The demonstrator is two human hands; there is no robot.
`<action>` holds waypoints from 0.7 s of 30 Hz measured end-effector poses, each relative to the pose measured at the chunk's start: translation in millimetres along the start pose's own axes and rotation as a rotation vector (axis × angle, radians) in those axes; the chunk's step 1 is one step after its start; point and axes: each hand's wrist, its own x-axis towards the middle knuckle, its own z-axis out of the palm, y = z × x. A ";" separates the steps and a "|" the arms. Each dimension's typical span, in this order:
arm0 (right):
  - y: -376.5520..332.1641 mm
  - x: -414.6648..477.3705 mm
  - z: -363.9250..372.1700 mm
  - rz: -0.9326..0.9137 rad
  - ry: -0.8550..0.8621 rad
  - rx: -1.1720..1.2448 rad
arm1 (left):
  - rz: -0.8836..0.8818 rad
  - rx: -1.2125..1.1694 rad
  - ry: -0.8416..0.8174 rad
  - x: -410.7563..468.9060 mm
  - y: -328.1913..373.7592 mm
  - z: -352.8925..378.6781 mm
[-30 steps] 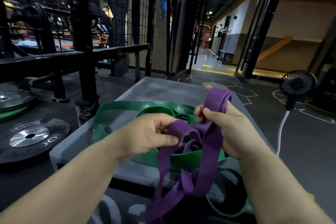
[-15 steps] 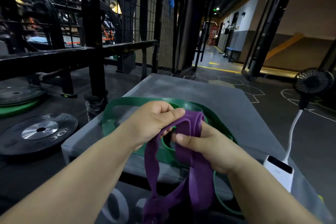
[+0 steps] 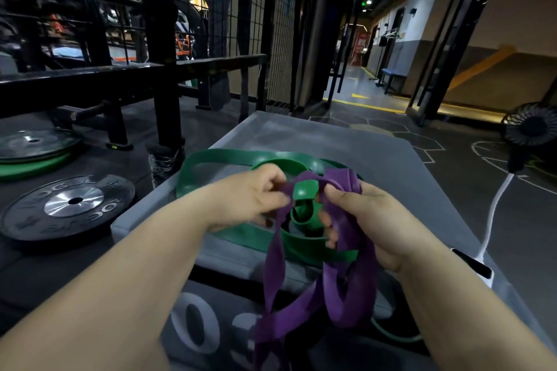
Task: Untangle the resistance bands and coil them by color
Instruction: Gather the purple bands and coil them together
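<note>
Head view: both hands work close together above the near end of the grey padded bench (image 3: pixel 346 141). The left hand (image 3: pixel 250 196) pinches one strand of the purple band (image 3: pixel 351 289) between thumb and fingertips. The right hand (image 3: pixel 373 220) has thumb and curled fingers round a bunched fold of the same band. Between them a small loop of the green band (image 3: pixel 211 159) pokes through the purple one, so the two colours are interlocked right at the fingers. The rest of the green band lies in wide loops on the bench behind the hands, while the purple slack hangs off the bench's near edge in several twisted strands. A thinner green loop (image 3: pixel 391 337) shows low on the right, partly hidden by the forearm.

This looks like the untangling step, with purple being worked free of green and no coiling begun. The next move probably calls for opening the purple fold wider and drawing the green loop back out through it, or lifting purple clear over it, without tightening the crossing. A weight plate (image 3: pixel 69 205) lies on the floor to the left, and a small fan (image 3: pixel 530 126) stands to the right.
</note>
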 end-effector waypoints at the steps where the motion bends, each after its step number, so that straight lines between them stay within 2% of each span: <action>1: -0.2 -1.4 -0.4 0.006 -0.047 0.017 | 0.032 -0.130 -0.013 -2.9 3.1 -3.9; 6: -0.2 -8.8 0.0 0.029 -0.371 0.073 | 0.215 -0.566 0.001 -19.0 14.7 -19.3; 9: 4.6 -11.2 4.4 0.027 -0.594 0.094 | 0.303 -0.567 -0.003 -24.1 22.5 -16.2; 12: 4.8 -15.8 13.6 0.005 -0.791 0.176 | 0.373 -0.459 0.002 -23.6 27.4 -7.8; 15: 7.4 -19.0 22.0 -0.024 -0.851 0.281 | 0.425 -0.398 -0.043 -24.2 31.4 2.6; 21: 0.2 -22.3 32.6 -0.081 -0.822 0.509 | 0.466 -0.366 -0.030 -20.8 30.6 5.8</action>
